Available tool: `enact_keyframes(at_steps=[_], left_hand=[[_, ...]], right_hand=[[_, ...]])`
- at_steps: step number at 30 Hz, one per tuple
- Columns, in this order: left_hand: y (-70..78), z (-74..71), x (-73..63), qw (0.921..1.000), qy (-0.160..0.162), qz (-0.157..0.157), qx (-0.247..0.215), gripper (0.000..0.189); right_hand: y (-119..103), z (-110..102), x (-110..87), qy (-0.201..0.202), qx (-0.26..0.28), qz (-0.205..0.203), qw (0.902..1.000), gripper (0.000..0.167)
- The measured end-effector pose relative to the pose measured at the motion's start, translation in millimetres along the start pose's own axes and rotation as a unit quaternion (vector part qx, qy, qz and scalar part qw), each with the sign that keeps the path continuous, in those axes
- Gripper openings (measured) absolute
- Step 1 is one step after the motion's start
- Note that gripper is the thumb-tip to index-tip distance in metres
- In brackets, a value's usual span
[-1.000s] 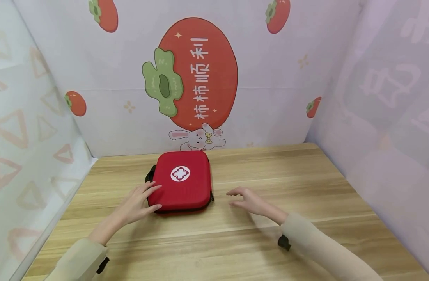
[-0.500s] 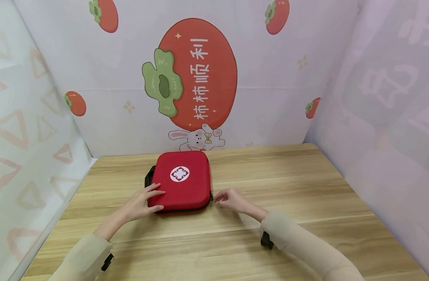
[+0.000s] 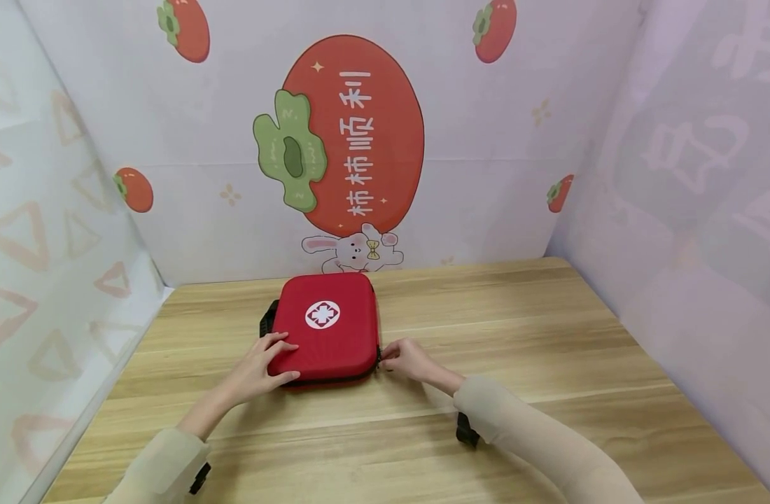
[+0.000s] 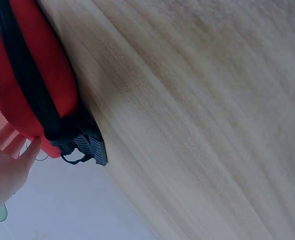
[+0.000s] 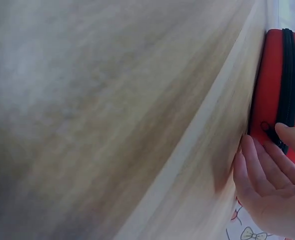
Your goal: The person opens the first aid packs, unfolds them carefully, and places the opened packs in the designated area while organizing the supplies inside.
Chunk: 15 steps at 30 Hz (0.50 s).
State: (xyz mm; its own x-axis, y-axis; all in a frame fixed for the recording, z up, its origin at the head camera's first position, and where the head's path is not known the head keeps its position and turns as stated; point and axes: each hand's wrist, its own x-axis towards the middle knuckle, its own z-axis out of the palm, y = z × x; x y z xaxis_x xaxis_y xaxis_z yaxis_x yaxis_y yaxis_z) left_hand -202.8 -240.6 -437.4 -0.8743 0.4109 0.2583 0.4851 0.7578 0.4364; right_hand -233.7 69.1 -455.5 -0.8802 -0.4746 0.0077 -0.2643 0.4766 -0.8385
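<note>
From my end I see the red case (image 3: 334, 346) lying flat on the wooden surface (image 3: 498, 308), left of centre. The left hand (image 3: 255, 371) rests on its near-left corner, fingers spread apart; the right hand (image 3: 411, 361) touches the near-right corner, at the zipper pull (image 5: 268, 129), but I cannot tell whether its fingers pinch it.

Red case (image 4: 50, 60) partly outside both wrist views
</note>
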Motion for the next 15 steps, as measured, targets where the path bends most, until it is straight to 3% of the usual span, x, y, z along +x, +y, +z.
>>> enact_keyframes(at_steps=[3, 8, 10, 15], left_hand=[[-0.6, 0.8, -0.3, 1.0, 0.003, 0.001, 0.001, 0.047], [-2.5, 2.7, 0.4, 0.9998, 0.013, 0.013, 0.005, 0.046], [-3.0, 3.5, 0.9, 0.9997, 0.016, 0.018, 0.006, 0.046], [-3.1, 4.4, 0.1, 0.9997, 0.016, 0.015, 0.007, 0.046]], right_hand=[[6.6, 1.3, 4.5, 0.008, 0.003, 0.003, 1.0, 0.014], [85.7, 18.3, 41.7, -0.011, 0.069, -0.032, 0.9971, 0.008], [99.1, 22.8, 50.4, -0.021, 0.098, -0.003, 0.995, 0.006], [22.8, 6.8, 15.3, -0.005, 0.088, 0.058, 0.9944, 0.008]])
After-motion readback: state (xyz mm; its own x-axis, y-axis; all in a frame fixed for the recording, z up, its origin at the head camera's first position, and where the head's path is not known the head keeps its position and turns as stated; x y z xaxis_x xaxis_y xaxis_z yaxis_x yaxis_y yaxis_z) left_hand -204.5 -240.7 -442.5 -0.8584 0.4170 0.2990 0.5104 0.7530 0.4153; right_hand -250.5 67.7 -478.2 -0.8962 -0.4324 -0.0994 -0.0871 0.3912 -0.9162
